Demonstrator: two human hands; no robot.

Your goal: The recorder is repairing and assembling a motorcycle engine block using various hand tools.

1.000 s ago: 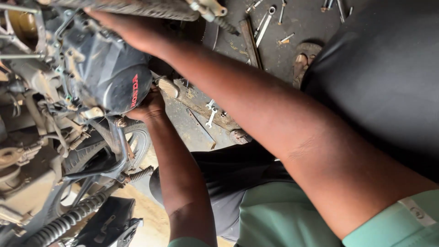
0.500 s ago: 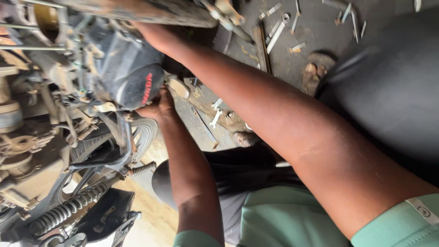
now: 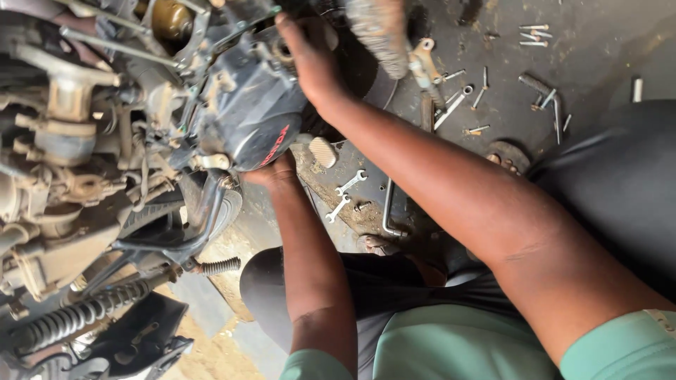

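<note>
Bracing the dark engine cover (image 3: 253,116), the left hand (image 3: 271,172) is pressing underneath, fingers hidden. The right hand (image 3: 310,56) is gripping its top, steadying it; wrenches (image 3: 345,193) are lying nearby.

Both hands' fingers (image 3: 271,172) vanish behind the dark engine cover (image 3: 250,123).

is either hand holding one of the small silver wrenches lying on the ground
No, the two small silver wrenches lie untouched on the dark ground, while the left hand and right hand are both on the dark grey motorcycle engine casing.
</note>
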